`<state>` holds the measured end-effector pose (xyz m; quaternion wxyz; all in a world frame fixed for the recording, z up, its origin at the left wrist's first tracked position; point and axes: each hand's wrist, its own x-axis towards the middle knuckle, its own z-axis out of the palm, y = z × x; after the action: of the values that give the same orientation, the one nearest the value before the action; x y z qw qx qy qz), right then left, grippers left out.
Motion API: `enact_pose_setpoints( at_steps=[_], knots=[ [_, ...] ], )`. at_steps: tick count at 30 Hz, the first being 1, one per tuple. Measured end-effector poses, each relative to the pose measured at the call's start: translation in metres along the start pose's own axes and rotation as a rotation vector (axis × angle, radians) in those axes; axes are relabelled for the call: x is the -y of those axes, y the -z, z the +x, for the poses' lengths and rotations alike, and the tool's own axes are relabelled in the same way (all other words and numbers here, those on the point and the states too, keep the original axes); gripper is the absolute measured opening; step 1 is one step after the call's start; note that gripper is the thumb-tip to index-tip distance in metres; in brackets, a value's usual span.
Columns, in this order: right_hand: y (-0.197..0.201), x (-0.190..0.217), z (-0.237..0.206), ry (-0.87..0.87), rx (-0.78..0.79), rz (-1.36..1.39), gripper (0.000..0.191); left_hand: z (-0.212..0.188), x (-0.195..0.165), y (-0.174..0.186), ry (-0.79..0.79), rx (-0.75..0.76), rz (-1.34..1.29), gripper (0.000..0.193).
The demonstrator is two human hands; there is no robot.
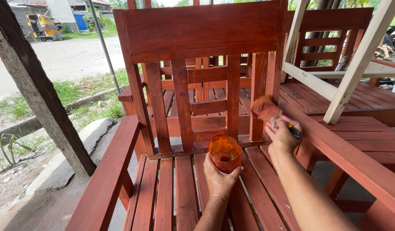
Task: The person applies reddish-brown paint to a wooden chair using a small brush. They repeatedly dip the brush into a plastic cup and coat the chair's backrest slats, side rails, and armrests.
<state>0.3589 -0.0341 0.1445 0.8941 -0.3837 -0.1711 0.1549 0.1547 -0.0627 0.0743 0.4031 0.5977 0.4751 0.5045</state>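
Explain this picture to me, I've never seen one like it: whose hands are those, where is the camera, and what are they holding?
There is one picture, taken by a camera worn on a person's head and looking down, so the two bare arms coming in from the bottom are that person's own. The left hand grips a small orange-stained plastic cup with a little reddish liquid in its bottom. The right hand holds a paintbrush whose bristles are at a vertical slat of the chair back. In front of them is a red-brown slatted wooden chair; the hands are above its seat slats. More stained furniture of the same colour stands behind it, with an unpainted pale wooden frame on the right. A road and grass lie beyond on the left.
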Motion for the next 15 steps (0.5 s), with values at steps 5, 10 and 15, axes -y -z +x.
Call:
enact_pose_setpoints(
  at_steps=[5, 10, 15],
  knots=[
    [0.054, -0.051, -0.037, -0.135, -0.18, -0.204, 0.014, 0.0, 0.002, 0.0, -0.001, 0.003, 0.005, 0.119],
    [0.081, -0.074, -0.035, -0.195, -0.212, -0.195, 0.023, 0.001, 0.004, -0.004, -0.008, -0.012, 0.023, 0.121],
    [0.052, -0.053, -0.012, 0.105, -0.032, -0.22, 0.021, 0.0, 0.007, -0.006, -0.046, 0.035, 0.1, 0.128]
  ],
)
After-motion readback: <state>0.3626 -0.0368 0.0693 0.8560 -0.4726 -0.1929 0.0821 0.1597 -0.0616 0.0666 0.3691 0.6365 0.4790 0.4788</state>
